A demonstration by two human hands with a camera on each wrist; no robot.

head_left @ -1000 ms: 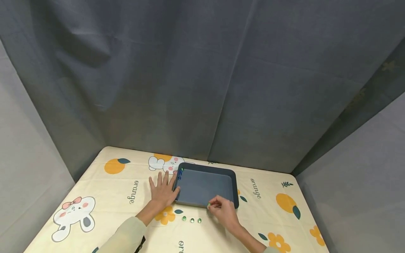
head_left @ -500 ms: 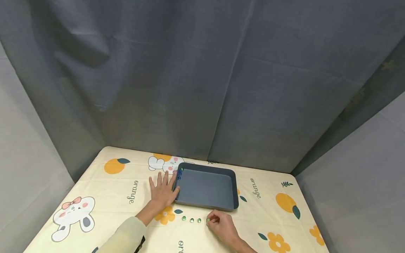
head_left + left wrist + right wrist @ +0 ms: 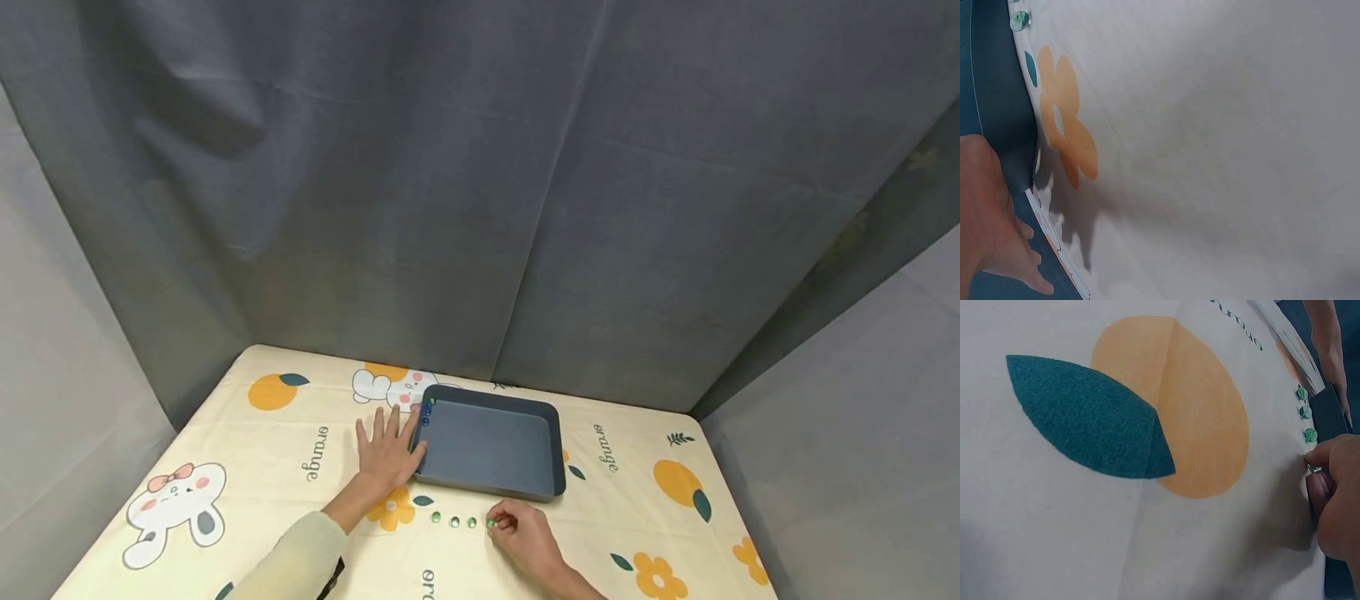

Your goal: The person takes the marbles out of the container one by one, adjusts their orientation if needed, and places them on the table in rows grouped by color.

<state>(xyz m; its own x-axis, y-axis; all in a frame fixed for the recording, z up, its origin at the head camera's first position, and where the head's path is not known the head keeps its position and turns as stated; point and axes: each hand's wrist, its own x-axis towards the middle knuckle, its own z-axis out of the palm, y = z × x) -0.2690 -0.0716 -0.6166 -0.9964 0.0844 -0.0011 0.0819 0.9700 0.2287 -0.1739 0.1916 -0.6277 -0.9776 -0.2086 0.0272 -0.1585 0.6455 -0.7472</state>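
My right hand (image 3: pixel 528 538) is at the tablecloth in front of the tray, pinching a green marble (image 3: pixel 491 523) between thumb and index finger. To its left, three more green marbles (image 3: pixel 454 522) lie spaced in a row. In the right wrist view, this row of marbles (image 3: pixel 1304 412) runs along the tray's near side, up to my fingertips. My left hand (image 3: pixel 387 458) lies with fingers spread at the left side of a dark grey rectangular tray (image 3: pixel 487 450), its thumb over the rim. Inside the tray's far left corner sit several small blue marbles (image 3: pixel 426 411) and a green one (image 3: pixel 432 402).
The table wears a cream cloth (image 3: pixel 285 517) printed with oranges, flowers and rabbits. A dark grey curtain (image 3: pixel 390 208) hangs behind it, and pale panels (image 3: pixel 67 333) stand at both sides.
My right hand has come from the tray's near rim down to the cloth with the green marble, at the right end of the row. The left hand has stayed in place.
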